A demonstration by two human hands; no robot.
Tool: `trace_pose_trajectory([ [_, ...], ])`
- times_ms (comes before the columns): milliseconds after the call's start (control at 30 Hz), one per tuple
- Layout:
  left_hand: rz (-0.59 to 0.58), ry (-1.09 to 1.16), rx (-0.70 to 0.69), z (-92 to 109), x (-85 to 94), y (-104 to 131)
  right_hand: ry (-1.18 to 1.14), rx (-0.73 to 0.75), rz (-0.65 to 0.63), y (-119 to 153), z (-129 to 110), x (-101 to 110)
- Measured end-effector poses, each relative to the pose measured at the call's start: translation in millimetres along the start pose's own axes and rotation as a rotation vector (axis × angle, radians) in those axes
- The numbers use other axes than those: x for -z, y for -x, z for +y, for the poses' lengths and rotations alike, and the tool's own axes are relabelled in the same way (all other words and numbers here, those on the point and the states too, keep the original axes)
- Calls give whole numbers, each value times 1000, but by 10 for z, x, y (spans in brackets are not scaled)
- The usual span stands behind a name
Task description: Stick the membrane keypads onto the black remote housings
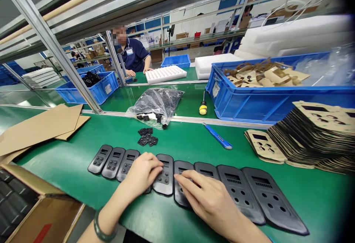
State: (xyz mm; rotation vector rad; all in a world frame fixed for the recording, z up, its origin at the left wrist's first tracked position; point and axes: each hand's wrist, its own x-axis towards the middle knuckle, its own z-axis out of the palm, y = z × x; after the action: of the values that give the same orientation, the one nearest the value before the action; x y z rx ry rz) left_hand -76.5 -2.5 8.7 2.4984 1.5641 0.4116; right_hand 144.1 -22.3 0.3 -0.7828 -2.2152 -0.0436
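Black plastic panels lie side by side in a row on the green table. Toward the left end, a panel (100,159) has a black rubber button pad in its holes; at the right end, a panel (273,195) shows bare round holes. My left hand (142,171) is closed, thumb and fingers together at the left edge of a middle panel (164,184) fitted with buttons. Over the panel (181,197) right of it is my right hand (208,195), fingers drawn together; whatever they pinch is hidden. Loose button pads (148,138) lie behind the row.
Behind are a clear bag (158,102) of black parts, a yellow screwdriver (203,108) and a blue utility knife (217,136). Stacked backing sheets (313,136) and a blue bin (249,101) stand right. Cardboard (41,125) lies left. A co-worker (135,58) sits opposite.
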Motion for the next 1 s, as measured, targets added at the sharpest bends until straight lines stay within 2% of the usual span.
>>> trace_pose_trajectory([
  [167,78,-164,64,-408,-18,-529,-17,-11,-44,20,3,-8],
  [267,121,-216,37,-501,14,-681,-37,-20,-76,32,12,-20],
  [333,201,-241,29,-436,49,-660,-59,-45,-74,32,32,-14],
  [400,289,-254,-20,-274,59,-561,-97,-112,-39,21,69,11],
  [533,370,-252,-316,202,-77,-278,-199,-281,91,-30,167,101],
  [667,388,-246,-587,547,-312,-43,-219,-336,153,-64,217,147],
  [800,376,-239,-648,588,-427,78,-204,-327,147,-65,200,140],
  [1000,253,-256,-564,549,-461,115,-196,-309,121,-57,173,128],
])
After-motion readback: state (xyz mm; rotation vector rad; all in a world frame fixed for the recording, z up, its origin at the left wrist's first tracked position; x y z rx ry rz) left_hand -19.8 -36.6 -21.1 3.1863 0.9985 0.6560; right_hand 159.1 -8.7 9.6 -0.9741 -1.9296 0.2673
